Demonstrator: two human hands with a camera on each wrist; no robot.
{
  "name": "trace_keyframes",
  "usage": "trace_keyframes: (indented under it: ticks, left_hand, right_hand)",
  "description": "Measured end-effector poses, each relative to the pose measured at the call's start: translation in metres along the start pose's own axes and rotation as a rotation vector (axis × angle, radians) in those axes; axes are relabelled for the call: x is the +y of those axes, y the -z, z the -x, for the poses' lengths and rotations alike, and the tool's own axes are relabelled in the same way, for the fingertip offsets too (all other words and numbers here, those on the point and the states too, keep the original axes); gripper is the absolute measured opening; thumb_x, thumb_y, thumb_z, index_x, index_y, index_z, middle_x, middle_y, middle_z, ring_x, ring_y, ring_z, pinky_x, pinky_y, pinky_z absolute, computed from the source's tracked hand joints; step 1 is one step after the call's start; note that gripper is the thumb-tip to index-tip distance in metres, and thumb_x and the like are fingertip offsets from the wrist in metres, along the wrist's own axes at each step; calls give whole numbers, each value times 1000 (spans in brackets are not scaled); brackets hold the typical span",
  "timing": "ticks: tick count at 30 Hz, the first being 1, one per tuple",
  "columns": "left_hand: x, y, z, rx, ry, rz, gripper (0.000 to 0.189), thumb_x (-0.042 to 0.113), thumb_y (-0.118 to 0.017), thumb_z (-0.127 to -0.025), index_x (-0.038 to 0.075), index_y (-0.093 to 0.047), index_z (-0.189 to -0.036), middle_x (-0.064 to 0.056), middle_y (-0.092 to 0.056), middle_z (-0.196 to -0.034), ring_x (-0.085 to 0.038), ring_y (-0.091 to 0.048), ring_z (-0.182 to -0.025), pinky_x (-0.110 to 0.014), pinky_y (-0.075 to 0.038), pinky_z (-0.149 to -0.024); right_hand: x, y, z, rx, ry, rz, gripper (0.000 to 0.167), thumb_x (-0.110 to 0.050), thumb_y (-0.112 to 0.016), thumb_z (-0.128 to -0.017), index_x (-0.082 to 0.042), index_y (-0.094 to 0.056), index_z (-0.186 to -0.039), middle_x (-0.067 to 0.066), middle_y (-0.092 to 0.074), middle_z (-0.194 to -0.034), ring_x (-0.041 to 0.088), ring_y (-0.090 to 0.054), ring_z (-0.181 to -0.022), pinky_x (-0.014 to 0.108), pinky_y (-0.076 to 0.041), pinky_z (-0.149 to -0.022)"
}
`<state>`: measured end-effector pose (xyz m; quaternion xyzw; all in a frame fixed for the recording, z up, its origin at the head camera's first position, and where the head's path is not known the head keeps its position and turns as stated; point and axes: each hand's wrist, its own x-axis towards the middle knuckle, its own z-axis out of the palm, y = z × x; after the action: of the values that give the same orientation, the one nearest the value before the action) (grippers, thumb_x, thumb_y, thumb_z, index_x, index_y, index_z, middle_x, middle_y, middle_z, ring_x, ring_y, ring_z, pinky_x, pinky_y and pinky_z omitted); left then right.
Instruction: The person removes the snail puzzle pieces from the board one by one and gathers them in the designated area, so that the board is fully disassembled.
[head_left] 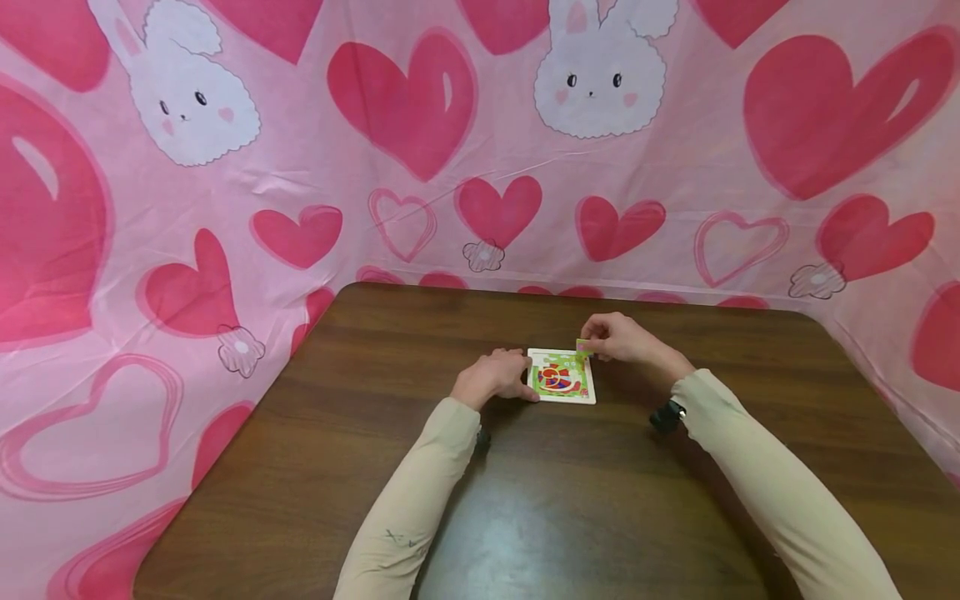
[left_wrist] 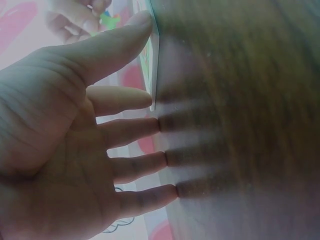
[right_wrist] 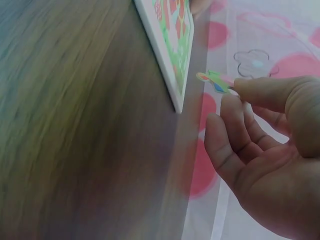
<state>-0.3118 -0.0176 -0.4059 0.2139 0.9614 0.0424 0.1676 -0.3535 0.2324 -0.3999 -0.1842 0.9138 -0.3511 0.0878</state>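
Note:
A small square picture puzzle board [head_left: 566,398] with a white border lies flat on the wooden table, showing a red and blue figure on green. My right hand [head_left: 618,337] pinches a green puzzle piece [right_wrist: 216,81] between thumb and index finger, lifted above the board's far right corner. On the board's left side rests my left hand [head_left: 495,375], thumb at the near left corner and index finger along the edge. In the left wrist view its fingers [left_wrist: 132,165] are spread, with their tips down at the table.
The brown wooden table [head_left: 315,467] has rounded far corners. Behind and beside it hangs a pink cloth [head_left: 525,158] printed with hearts and white bunnies. A black device [head_left: 666,417] is strapped at the right wrist.

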Motion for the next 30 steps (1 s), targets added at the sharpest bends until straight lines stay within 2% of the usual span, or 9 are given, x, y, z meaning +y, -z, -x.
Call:
trace_keyframes:
  ticks: [7,13,20,27,30]
  left_hand:
    - [-1,0,0,5,-10,3,72,55,-67,-86,19,-47,-146,-4,-36,-159,-29,-36,-144,-51,-33,-115]
    - [-2,-1,-2,4,-20,-5,72,56,-66,-87,19,-47,-147,-6,-35,-159,-30,-34,-145,-53,-30,-117]
    - [-3,0,-3,2,-22,-14,72,56,-65,-88,18,-47,-146,-6,-36,-159,-30,-35,-144,-54,-31,-116]
    - [-2,-1,-3,-1,-14,-14,73,58,-66,-86,20,-47,-146,-5,-36,-159,-29,-35,-144,-52,-31,-116]
    - [-2,-1,-4,0,-9,-6,73,57,-67,-86,20,-48,-146,-4,-36,-159,-28,-35,-144,-52,-31,-116]
  right_hand:
    - [15,9,4,-11,-34,-15,23,-21,-72,-90,-2,-63,-99,10,-63,-82,17,-58,-67,29,-53,-61]
    - [25,22,11,-35,-30,-10,24,-20,-73,-89,0,-63,-98,13,-65,-83,17,-59,-68,30,-55,-62]
    - [39,33,21,-60,30,-9,15,-13,-69,-90,0,-62,-91,6,-65,-74,14,-59,-61,28,-54,-57]
    - [50,37,25,-83,-73,18,15,-10,-68,-91,3,-61,-92,10,-66,-76,14,-58,-60,28,-54,-57]
    - [55,38,24,-88,-93,33,16,-10,-69,-91,4,-61,-92,8,-65,-74,14,-57,-59,28,-54,-56]
